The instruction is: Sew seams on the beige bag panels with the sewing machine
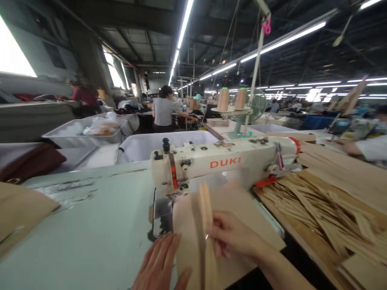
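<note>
A tan panel [242, 209] of fabric or leather lies on the bed of a white sewing machine [199, 163] marked DUKI. A narrow tan strip [206, 209] stands out above the panel, its upper part raised toward the machine arm. My right hand [231, 234] pinches the strip between thumb and fingers. At the panel's left edge my left hand [160, 264] lies flat with its fingers stretched out. The far end of the panel passes behind the machine head, and the needle area is hard to make out.
Many loose tan strips [320, 205] lie on a board to the right. Another tan piece [21, 213] rests on the pale green table [105, 237]. White bins [169, 141] stand behind the machine, near thread cones [223, 100]. A co-worker [163, 108] sits farther back; a co-worker's sleeve [373, 149] shows at right.
</note>
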`<state>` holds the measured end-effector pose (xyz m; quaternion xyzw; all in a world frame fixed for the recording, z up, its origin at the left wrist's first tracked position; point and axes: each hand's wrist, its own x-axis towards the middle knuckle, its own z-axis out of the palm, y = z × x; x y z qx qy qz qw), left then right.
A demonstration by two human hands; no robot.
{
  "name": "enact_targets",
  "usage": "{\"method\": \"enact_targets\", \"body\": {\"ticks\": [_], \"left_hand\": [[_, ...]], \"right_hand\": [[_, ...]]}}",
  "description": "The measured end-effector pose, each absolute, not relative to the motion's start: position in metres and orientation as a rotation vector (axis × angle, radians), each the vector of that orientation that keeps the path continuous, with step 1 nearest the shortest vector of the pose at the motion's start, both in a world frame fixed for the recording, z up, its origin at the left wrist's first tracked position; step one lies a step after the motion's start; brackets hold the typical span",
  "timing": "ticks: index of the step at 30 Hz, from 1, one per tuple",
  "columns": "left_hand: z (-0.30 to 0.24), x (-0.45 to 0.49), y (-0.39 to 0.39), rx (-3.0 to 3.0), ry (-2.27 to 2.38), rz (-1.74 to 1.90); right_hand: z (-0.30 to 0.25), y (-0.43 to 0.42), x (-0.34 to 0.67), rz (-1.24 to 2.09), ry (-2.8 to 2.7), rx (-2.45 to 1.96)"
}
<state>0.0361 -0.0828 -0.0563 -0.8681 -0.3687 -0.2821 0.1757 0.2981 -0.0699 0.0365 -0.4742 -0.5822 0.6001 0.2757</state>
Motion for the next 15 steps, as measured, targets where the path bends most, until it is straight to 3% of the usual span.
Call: {"method": "enact_targets", "body": {"ticks": [2,5,11,15], "left_hand": [[-0.051,0.039,-0.084,-2.488,-1.112,-0.823],[-0.047,0.04,-0.087,-2.587,-1.144,-0.768],[-0.052,0.039,-0.087,-2.467,-1.131,-0.63],[-0.056,0.044,-0.09,-2.363,-0.911,-0.626]], "right_hand": [[0.026,-0.056,0.257,1.784,-1.636,-1.268],[0.022,-0.035,0.231,1.731,-1.866,-1.477],[0.033,-0.02,0.239,0.838,-2.037,-1.689],[0.012,-0.022,0.249,0.359,-2.337,-1.321]]}}
